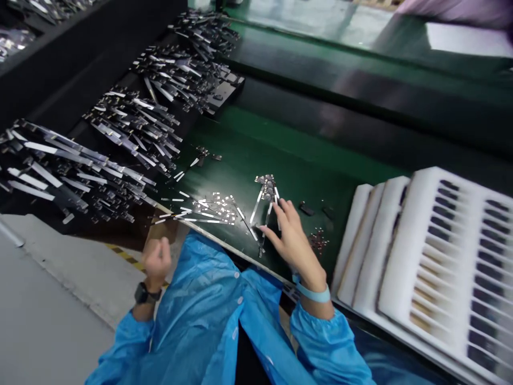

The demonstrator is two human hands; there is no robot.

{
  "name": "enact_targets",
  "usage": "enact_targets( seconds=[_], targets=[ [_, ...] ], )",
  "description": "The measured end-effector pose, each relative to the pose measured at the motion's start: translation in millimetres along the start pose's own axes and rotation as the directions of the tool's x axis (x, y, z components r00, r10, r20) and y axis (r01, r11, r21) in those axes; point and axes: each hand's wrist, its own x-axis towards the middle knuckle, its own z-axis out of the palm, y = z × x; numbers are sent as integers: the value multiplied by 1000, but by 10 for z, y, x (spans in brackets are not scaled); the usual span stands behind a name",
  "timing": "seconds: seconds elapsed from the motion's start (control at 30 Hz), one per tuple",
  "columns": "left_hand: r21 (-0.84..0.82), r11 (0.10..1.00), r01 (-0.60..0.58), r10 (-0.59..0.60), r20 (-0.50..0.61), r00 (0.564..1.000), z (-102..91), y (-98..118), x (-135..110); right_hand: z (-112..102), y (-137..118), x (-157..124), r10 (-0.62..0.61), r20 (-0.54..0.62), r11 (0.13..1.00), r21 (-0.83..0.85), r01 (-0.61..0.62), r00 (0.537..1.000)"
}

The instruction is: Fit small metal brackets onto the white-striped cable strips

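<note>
My right hand (290, 235) reaches over the green bench top with thumb and fingers apart. Its fingertips are at a small group of thin flex cables (266, 187) with silvery strips, touching or just above them. One loose flex cable (244, 216) lies to the left of the thumb. Farther left is a spread of more silvery flex cables (212, 208) near the bench's front edge. My left hand (157, 259) is held off the bench in front of that edge, slightly blurred, its fingers curled closed. Whatever may be inside them is hidden.
Large heaps of flex cables (136, 123) fill the black surface at left. White slotted foam trays (425, 224) stand leaning at right. Small dark pieces (306, 208) and a reddish cluster (318, 240) lie between. Across the bench, a pink sleeve (460, 13) shows.
</note>
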Motion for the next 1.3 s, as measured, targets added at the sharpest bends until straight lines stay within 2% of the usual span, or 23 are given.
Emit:
enact_targets(
  seconds=[0.07, 0.1, 0.17, 0.3, 0.37, 0.43, 0.5, 0.6, 0.73, 0.83, 0.9, 1.0, 1.07, 1.13, 1.17, 1.23, 1.3],
  targets=[
    [-135, 961, -243, 252, 48, 967, 100, 506, -11, 138, -79, 4, -1, 45, 1000, 4, 1, 999],
    [-127, 942, -311, 322, 80, 943, 159, 714, 53, 206, -133, 28, 2, 60, 1000, 5, -2, 998],
    [-37, 930, -365, 363, 229, 903, 304, 1003, 285, 318, -257, 103, 22, 65, 1000, 5, -22, 998],
    [97, 885, -456, 365, 462, 808, 644, 1193, 780, 382, -447, 279, -22, 54, 997, 72, 18, 998],
    [103, 855, -509, 390, 518, 761, 784, 1250, 895, 342, -454, 349, -59, 22, 992, 117, 56, 998],
    [95, 838, -538, 409, 545, 732, 885, 1348, 925, 287, -387, 402, -4, -57, 992, 123, 11, 998],
    [107, 839, -534, 401, 544, 737, 962, 1480, 921, 251, -276, 433, 123, -132, 988, 108, -109, 984],
    [150, 864, -481, 354, 501, 790, 1079, 1669, 962, 272, -136, 445, 237, -142, 969, 104, -224, 961],
    [158, 902, -402, 300, 441, 846, 1318, 1856, 1169, 380, -157, 458, 208, -102, 966, 175, -188, 973],
    [147, 916, -374, 281, 430, 858, 1493, 2002, 1363, 413, -274, 510, 146, -69, 959, 254, -124, 987],
    [142, 918, -370, 278, 434, 857, 1504, 2064, 1464, 380, -339, 528, 85, -61, 950, 305, -62, 994],
    [115, 911, -396, 310, 442, 842, 1252, 1942, 1528, 280, -356, 442, 24, -87, 946, 324, 6, 996],
    [73, 888, -454, 369, 479, 797, 954, 1672, 1510, 229, -313, 308, 24, -90, 965, 264, 1, 996],
    [48, 853, -519, 418, 533, 736, 664, 1315, 1460, 219, -256, 164, 29, -62, 983, 185, -18, 998],
    [53, 844, -533, 420, 553, 720, 553, 1141, 1431, 230, -232, 106, 25, -45, 988, 153, -18, 999],
    [62, 839, -540, 409, 583, 702, 431, 865, 1380, 272, -211, 47, 4, -19, 994, 109, -2, 1000],
    [59, 839, -540, 408, 589, 698, 435, 725, 1350, 320, -224, 67, -21, -4, 997, 77, 21, 1000]
  ],
)
